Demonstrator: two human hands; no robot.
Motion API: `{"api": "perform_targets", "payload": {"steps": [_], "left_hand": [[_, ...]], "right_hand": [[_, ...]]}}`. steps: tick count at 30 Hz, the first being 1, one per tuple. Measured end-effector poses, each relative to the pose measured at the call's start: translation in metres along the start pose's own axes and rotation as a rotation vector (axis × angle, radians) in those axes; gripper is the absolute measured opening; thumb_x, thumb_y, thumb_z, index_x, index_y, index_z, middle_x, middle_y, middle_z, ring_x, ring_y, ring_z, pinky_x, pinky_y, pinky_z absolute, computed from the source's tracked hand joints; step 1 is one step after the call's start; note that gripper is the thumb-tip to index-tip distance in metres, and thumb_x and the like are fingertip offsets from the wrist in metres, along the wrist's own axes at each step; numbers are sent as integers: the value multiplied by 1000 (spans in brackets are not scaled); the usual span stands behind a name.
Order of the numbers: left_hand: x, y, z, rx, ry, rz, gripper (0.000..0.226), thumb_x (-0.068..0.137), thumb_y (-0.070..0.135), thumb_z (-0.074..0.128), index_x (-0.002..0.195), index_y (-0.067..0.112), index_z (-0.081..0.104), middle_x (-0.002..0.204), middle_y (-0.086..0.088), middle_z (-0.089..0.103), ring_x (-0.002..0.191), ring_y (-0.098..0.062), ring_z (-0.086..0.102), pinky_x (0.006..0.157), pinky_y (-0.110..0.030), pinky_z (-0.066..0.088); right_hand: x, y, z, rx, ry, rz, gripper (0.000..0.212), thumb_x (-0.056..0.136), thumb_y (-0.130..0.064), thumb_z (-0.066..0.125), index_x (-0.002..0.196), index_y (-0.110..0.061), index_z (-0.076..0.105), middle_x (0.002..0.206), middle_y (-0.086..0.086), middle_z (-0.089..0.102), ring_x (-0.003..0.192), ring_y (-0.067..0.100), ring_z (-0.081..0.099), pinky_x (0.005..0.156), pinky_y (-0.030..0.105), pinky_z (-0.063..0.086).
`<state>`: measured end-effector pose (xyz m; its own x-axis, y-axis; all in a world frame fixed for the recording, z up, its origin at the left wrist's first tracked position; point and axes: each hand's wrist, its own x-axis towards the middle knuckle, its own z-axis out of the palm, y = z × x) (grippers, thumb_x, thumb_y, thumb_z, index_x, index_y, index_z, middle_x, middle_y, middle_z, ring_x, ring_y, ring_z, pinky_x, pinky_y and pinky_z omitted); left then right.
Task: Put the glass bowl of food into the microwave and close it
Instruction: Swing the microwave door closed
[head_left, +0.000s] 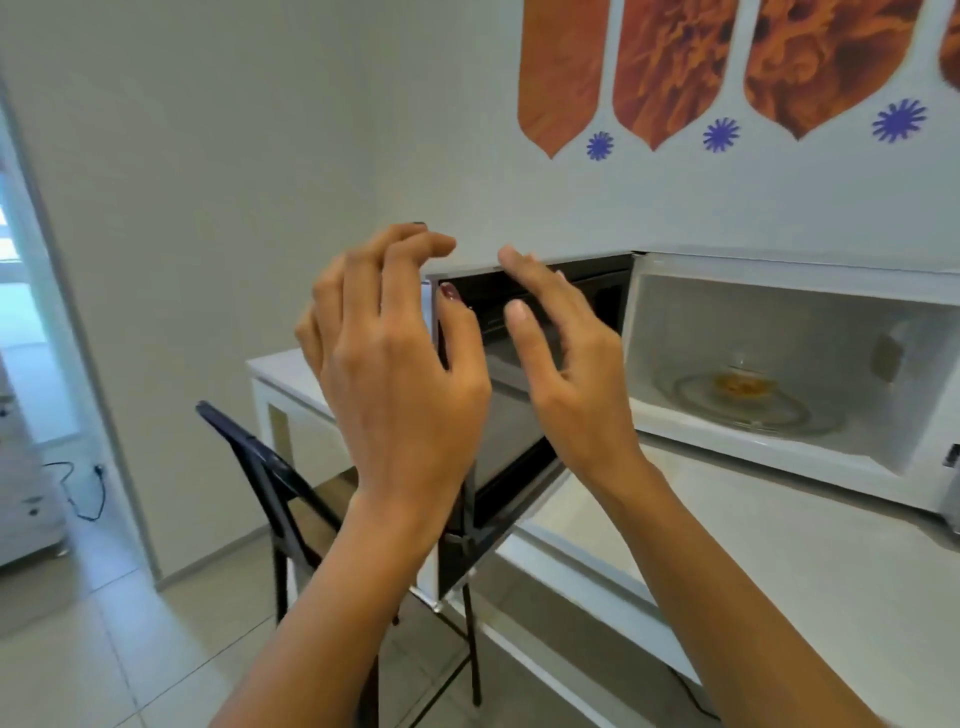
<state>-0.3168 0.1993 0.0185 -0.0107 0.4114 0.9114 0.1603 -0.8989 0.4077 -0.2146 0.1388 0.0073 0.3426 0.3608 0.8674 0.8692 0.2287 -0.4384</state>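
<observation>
Glass bowl (740, 387): we see it inside the microwave (789, 291), fragile, slippery.
Door (524, 364): open, stiff, light; we push its flat front.
Fingers: both hands (400, 364) (566, 358) spread, holding nothing.

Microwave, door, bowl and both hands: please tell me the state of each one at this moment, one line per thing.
Microwave: open, cavity lit and visible.
Microwave door: swung out to the left, not closed.
Glass bowl: inside the cavity, upright on the turntable, holding orange food.
Left hand: empty, fingers spread at the door's outer edge.
Right hand: empty, fingers spread in front of the door's inner side.
</observation>
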Motion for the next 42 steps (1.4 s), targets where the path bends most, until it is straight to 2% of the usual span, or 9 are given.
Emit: {"api": "perform_targets", "payload": {"steps": [5,8,14,20,24,27,30,36,42], "left_hand": [[14,-19,-7,-310,-159,-49,17,93,19,50,101,18,65,99,9,64,84,2,55,83,-13,46],[27,-22,-13,-409,-251,14,21,92,24,53,93,13,71,93,2,71,85,0,60,79,-9,45],[24,-1,-6,-796,-486,133,23,92,18,52,98,14,73,95,-5,73,95,-19,68,87,-35,54],[1,47,30,-1131,-660,200,31,95,14,42,106,2,69,103,-10,70,102,-17,64,90,-24,47],[-15,81,58,-1318,-745,197,37,97,15,35,109,2,67,107,-12,68,106,-24,63,93,-34,50],[-27,107,78,-1354,-759,228,35,100,9,35,110,1,68,111,-14,68,110,-22,63,97,-41,49],[-35,128,93,-1340,-752,250,35,100,6,37,110,1,70,110,-12,69,107,-17,64,95,-37,50],[-48,166,122,-1236,-733,334,31,99,13,43,112,14,71,107,0,68,102,-12,63,88,-36,51],[-58,184,159,-1149,-806,500,44,94,0,38,129,16,60,128,0,61,122,-14,53,107,-33,40]], "right_hand": [[-1,-1,-4,-95,-31,-13,38,101,-21,45,138,-14,51,141,-2,54,132,11,47,111,29,39],[0,-4,-14,-115,-29,-17,34,101,-22,45,133,-13,55,133,-2,59,122,12,53,104,24,43],[-10,-6,-51,-44,211,-17,26,102,-20,44,112,-10,65,100,6,70,88,17,65,76,21,48],[-30,-13,-112,-92,418,18,27,101,-22,45,106,-9,69,99,2,73,94,19,68,80,30,54],[-60,-23,-150,-281,610,-9,23,99,-19,47,102,-9,67,96,0,70,94,16,67,82,24,51],[-87,-28,-161,-521,718,-107,22,98,-12,44,93,-7,64,85,-2,63,82,11,61,73,22,46],[-109,-27,-158,-738,610,-152,24,97,-11,42,91,-3,64,84,-1,59,76,10,57,75,15,43],[-122,6,-148,-779,563,90,34,97,-22,45,127,-6,49,112,-2,61,99,3,59,87,6,45],[-107,44,-168,-493,657,301,26,97,-38,36,122,-34,42,67,-19,63,49,1,59,42,9,44]]}}
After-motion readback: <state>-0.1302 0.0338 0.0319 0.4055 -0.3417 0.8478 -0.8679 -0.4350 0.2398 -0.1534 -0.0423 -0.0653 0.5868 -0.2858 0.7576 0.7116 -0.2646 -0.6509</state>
